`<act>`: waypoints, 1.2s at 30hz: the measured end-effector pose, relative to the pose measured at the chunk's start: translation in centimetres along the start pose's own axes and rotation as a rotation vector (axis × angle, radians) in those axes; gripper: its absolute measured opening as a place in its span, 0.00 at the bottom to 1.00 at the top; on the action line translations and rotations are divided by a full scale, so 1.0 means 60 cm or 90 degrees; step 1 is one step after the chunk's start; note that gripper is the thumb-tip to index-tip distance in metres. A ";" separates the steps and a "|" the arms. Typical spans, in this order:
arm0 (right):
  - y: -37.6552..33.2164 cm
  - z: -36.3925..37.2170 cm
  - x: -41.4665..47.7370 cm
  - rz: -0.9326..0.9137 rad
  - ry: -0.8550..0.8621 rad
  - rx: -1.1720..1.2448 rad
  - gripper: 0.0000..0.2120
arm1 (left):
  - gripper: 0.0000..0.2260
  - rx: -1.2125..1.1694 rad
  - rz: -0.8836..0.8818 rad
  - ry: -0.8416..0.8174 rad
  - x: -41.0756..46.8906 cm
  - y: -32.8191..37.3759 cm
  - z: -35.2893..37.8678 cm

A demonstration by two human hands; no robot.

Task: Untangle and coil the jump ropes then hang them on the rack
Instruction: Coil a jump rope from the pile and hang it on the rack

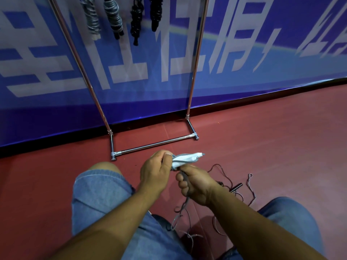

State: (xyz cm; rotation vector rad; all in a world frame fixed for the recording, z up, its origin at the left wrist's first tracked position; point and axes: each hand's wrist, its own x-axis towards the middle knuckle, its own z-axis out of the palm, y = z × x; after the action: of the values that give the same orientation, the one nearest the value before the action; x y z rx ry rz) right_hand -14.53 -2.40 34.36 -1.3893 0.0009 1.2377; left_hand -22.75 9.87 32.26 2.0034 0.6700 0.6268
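Observation:
My left hand [156,170] grips the white handles [189,157] of a grey jump rope, with a few turns of cord around them. My right hand [195,184] holds the grey cord [185,202] just below the handles; the cord trails down to the floor between my knees. A second, dark jump rope [228,184] with a black handle lies tangled on the red floor to the right. The chrome rack [154,144] stands ahead against the wall. Several coiled ropes [112,15], grey and black, hang from its top.
A blue banner [244,53] with white characters covers the wall behind the rack. My knees in blue denim shorts [97,192] frame the ropes on both sides. Red floor [272,137] extends to the right of the rack.

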 end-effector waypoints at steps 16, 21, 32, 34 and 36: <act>0.017 0.003 -0.034 -0.261 0.125 -0.602 0.19 | 0.13 0.219 0.033 0.012 0.014 -0.001 -0.007; 0.017 -0.003 -0.046 -0.345 0.097 -0.862 0.18 | 0.10 0.353 0.034 0.001 0.011 -0.003 -0.008; -0.037 -0.022 -0.067 -0.340 -0.013 -0.906 0.13 | 0.12 0.473 0.254 -0.071 -0.007 -0.033 -0.001; -0.053 -0.033 -0.057 -0.337 0.002 -0.859 0.13 | 0.13 0.434 0.297 -0.091 -0.009 -0.025 -0.005; -0.066 -0.041 -0.051 -0.332 -0.002 -0.786 0.11 | 0.14 0.374 0.299 -0.105 -0.006 -0.015 -0.011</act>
State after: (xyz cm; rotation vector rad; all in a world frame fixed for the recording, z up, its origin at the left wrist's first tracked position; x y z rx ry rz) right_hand -11.77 -4.98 38.44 -2.2011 -1.2223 0.7469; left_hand -23.64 10.39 31.70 2.7681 0.2922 0.5622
